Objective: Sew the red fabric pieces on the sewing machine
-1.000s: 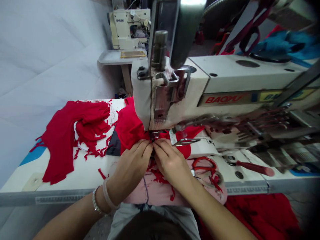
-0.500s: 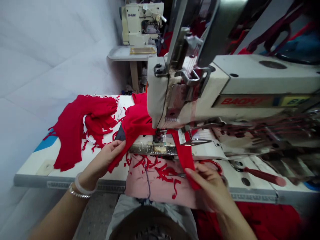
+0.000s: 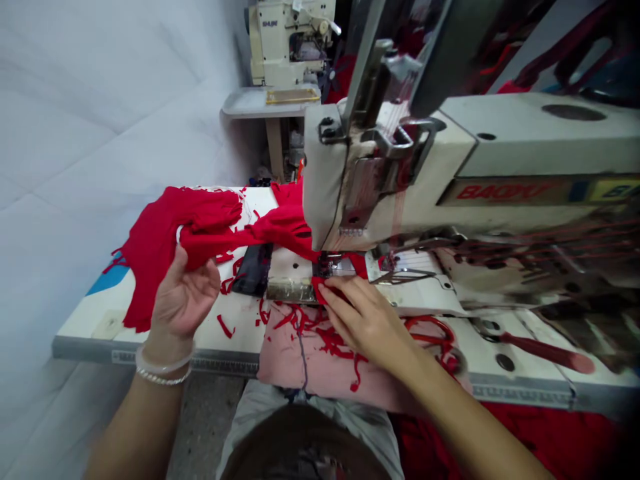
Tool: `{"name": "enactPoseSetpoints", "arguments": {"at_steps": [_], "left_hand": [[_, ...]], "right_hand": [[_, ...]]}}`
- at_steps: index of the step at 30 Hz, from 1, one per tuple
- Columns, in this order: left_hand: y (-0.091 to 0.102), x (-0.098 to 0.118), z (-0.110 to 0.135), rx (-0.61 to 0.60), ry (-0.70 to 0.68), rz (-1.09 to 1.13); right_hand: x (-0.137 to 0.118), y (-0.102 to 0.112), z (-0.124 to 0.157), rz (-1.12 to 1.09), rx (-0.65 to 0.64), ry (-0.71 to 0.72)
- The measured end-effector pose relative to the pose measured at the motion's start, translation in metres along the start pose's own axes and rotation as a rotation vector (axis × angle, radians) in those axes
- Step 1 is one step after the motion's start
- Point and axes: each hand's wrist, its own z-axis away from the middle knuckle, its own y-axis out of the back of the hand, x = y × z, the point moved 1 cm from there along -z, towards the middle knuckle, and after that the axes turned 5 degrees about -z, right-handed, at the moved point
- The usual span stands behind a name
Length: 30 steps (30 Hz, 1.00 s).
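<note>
At the far left, a pale grey, softly creased wall cover (image 3: 100, 133) runs down beside the white worktop (image 3: 210, 350), whose front edge has a metal strip with a ruler scale. A soft red knit fabric (image 3: 210, 227) with ragged, fringed edges lies in a large heap on the left part, and a band of it goes to the right, under the sewing machine. The left hand (image 3: 184, 293) is open with the palm up and the fingers spread, just under this band, and it has free room to the left and in front of the worktop. A bead bracelet and a pale bangle (image 3: 163, 370) sit on the wrist. Right of this hand lie a dark glossy rectangular piece (image 3: 251, 270) and a steel plate (image 3: 289, 290). The right hand (image 3: 367, 320) is open and flat, pressing the red fabric close to the metal presser foot (image 3: 327, 265) of the cream-coloured sewing machine (image 3: 520, 147). Below it, a pink cloth (image 3: 285, 367) carries thin red scraps (image 3: 325, 340). Further right is a long red-handled tool (image 3: 550, 351).
</note>
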Motion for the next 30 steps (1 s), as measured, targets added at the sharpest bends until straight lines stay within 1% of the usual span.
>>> {"name": "enactPoseSetpoints", "arguments": {"at_steps": [1, 2, 3, 5, 7, 8, 10, 11, 12, 13, 14, 16, 18, 20, 24, 30], "left_hand": [[-0.011, 0.000, 0.003, -0.066, -0.085, 0.035], [-0.022, -0.004, 0.007, -0.167, -0.183, 0.015], [-0.032, -0.011, 0.011, -0.292, -0.303, -0.092], [-0.050, -0.031, 0.020, -0.552, -0.533, -0.463], [-0.058, -0.054, 0.026, -0.757, -0.724, -0.892], [-0.058, -0.064, 0.028, -0.827, -0.837, -1.101], [-0.054, -0.077, 0.029, -0.906, -1.121, -1.481], [-0.051, -0.080, 0.030, -0.922, -1.285, -1.665], [-0.047, -0.082, 0.031, -0.927, -1.415, -1.812], [-0.044, -0.083, 0.033, -0.929, -1.489, -1.897], [-0.041, -0.083, 0.036, -0.929, -1.516, -1.954], [-0.037, -0.083, 0.042, -0.921, -1.508, -2.016], [-0.035, -0.084, 0.047, -0.904, -1.491, -2.046], [-0.034, -0.086, 0.050, -0.886, -1.482, -2.064], [-0.032, -0.088, 0.049, -0.875, -1.469, -2.041], [-0.028, -0.087, 0.044, -0.893, -1.484, -2.026]], "right_hand": [[0.001, 0.000, 0.003, 0.012, -0.009, 0.002], [0.001, 0.002, 0.005, 0.027, -0.016, 0.004], [0.001, 0.004, 0.008, 0.044, -0.021, -0.004], [0.001, 0.008, 0.012, 0.085, -0.014, -0.051], [0.002, 0.012, 0.015, 0.124, 0.012, -0.101], [0.002, 0.013, 0.016, 0.139, 0.022, -0.115], [0.001, 0.013, 0.018, 0.144, 0.041, -0.139], [0.000, 0.012, 0.018, 0.130, 0.058, -0.164], [-0.001, 0.011, 0.018, 0.101, 0.084, -0.204], [-0.003, 0.010, 0.018, 0.059, 0.118, -0.252], [-0.005, 0.008, 0.017, 0.013, 0.152, -0.298], [-0.010, 0.005, 0.016, -0.047, 0.176, -0.343], [-0.015, 0.003, 0.014, -0.028, 0.145, -0.315], [-0.018, 0.002, 0.012, 0.036, 0.091, -0.265], [-0.019, 0.004, 0.010, 0.133, 0.011, -0.221], [-0.018, 0.007, 0.007, 0.176, -0.007, -0.209]]}}
